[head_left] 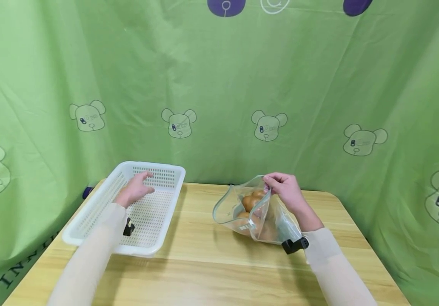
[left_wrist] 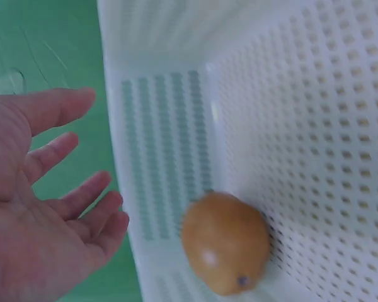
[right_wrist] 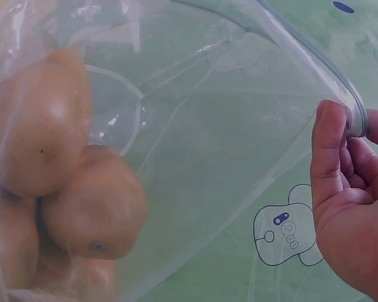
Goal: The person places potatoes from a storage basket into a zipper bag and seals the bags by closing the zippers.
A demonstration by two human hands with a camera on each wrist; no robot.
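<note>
My left hand (head_left: 134, 189) is over the white plastic basket (head_left: 181, 178), fingers apart and nothing held. In the left wrist view a round, brownish-orange fruit, perhaps a pear (left_wrist: 223, 242), lies in the basket against an end wall; the head view does not show it. My right hand (head_left: 286, 191) pinches the rim of a clear zip bag (head_left: 225, 208) between thumb and fingers. The bag's mouth gapes toward the left. Several similar fruits (right_wrist: 94, 204) sit together inside it, partly veiled by the plastic.
The basket stands on the left of the wooden table (head_left: 200, 250), the bag on the right, with bare wood between them. A green curtain (head_left: 219, 153) with bear-head prints hangs behind and at both sides. A dark purple object (head_left: 87, 192) shows beside the basket's left side.
</note>
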